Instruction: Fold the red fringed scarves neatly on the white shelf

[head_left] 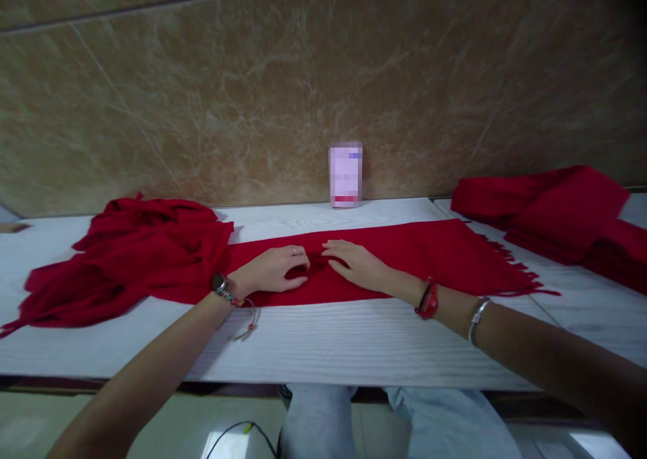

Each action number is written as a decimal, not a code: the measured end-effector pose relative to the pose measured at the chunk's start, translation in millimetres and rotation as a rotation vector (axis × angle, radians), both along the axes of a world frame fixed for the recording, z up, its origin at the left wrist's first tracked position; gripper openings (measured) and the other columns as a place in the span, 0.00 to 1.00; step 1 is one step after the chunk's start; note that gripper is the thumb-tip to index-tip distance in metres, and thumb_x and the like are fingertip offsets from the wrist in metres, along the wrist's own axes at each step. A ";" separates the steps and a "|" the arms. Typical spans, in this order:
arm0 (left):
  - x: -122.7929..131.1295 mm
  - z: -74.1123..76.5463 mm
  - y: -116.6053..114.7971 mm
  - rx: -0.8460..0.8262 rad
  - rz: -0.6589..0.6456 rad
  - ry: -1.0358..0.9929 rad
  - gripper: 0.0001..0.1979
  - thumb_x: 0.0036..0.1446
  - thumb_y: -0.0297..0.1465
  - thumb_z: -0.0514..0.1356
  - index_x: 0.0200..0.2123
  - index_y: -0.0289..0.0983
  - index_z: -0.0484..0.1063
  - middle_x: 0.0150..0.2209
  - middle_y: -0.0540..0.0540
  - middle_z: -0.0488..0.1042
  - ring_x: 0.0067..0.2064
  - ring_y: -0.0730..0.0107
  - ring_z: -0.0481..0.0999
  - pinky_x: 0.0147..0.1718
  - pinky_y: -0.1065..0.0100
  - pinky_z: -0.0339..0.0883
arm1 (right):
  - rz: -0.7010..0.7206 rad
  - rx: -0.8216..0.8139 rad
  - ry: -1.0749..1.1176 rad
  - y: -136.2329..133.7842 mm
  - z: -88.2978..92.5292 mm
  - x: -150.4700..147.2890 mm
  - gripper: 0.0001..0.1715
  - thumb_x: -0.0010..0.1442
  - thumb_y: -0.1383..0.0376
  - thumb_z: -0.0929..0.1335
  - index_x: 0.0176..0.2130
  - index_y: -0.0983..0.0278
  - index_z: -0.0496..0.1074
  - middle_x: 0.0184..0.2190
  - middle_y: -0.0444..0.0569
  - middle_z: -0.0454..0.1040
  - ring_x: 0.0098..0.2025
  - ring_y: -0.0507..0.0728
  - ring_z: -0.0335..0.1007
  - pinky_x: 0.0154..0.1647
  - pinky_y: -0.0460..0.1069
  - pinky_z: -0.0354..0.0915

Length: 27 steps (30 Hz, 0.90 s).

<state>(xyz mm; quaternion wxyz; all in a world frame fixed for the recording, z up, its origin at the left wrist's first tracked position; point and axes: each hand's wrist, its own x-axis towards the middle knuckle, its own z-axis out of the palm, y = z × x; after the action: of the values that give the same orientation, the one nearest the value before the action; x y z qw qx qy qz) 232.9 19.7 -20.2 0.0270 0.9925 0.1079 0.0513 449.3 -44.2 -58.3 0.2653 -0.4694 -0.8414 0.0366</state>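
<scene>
A long red scarf (429,257) lies across the white table, flat through the middle and right, with a fringe at its right end. At the left it gathers into a loose, rumpled heap (166,250). My left hand (278,268) rests on the flat cloth beside the heap, fingers apart and slightly bent. On the same stretch, a short gap to the right, lies my right hand (356,263), palm down with fingers extended. Neither hand grips anything.
A phone (346,176) leans upright against the brown marbled wall (283,95) behind the scarf. More folded red cloth (546,209) lies at the right. The white table (354,344) has its front edge close to my legs; a black cable (237,425) shows below.
</scene>
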 end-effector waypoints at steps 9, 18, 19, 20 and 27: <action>1.8 14.4 -25.0 0.037 -0.004 0.115 0.07 0.56 0.33 0.56 0.37 0.38 0.69 0.36 0.48 0.71 0.35 0.70 0.70 0.33 0.72 0.60 | 0.302 -0.055 -0.124 -51.9 24.7 44.6 0.13 0.59 0.67 0.64 0.44 0.65 0.72 0.42 0.51 0.74 0.46 0.55 0.69 0.48 0.51 0.67; 0.4 14.7 -28.2 0.038 0.014 0.137 0.09 0.56 0.35 0.57 0.39 0.38 0.69 0.37 0.48 0.71 0.36 0.70 0.70 0.32 0.72 0.60 | 0.277 0.205 -0.158 -56.6 2.1 49.5 0.14 0.61 0.68 0.61 0.43 0.65 0.73 0.39 0.51 0.77 0.44 0.56 0.72 0.47 0.51 0.69; 0.1 14.1 -28.4 0.050 0.009 0.138 0.08 0.57 0.34 0.56 0.39 0.39 0.69 0.36 0.48 0.71 0.35 0.70 0.70 0.32 0.72 0.60 | 0.275 0.201 -0.150 -56.7 1.8 49.7 0.14 0.61 0.67 0.62 0.44 0.64 0.73 0.40 0.51 0.77 0.44 0.56 0.72 0.47 0.51 0.69; -0.1 13.5 -28.7 0.063 0.002 0.138 0.07 0.57 0.32 0.55 0.39 0.39 0.69 0.36 0.49 0.71 0.35 0.71 0.70 0.31 0.72 0.60 | 0.274 0.190 -0.138 -56.8 2.1 50.0 0.14 0.61 0.67 0.62 0.44 0.64 0.73 0.40 0.51 0.77 0.44 0.56 0.72 0.47 0.52 0.69; -0.7 10.4 -36.0 0.173 0.014 0.181 0.18 0.54 0.21 0.50 0.47 0.40 0.65 0.40 0.47 0.70 0.36 0.68 0.71 0.32 0.70 0.61 | 0.279 0.109 -0.054 -59.2 4.8 50.6 0.15 0.59 0.66 0.64 0.47 0.63 0.72 0.43 0.51 0.76 0.46 0.56 0.71 0.49 0.53 0.68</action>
<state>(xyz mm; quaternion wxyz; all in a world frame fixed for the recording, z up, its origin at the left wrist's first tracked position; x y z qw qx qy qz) 232.2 -16.4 -9.8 -0.0688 0.9909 0.1121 -0.0290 499.9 -103.4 -53.5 0.2600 -0.3337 -0.9060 0.0147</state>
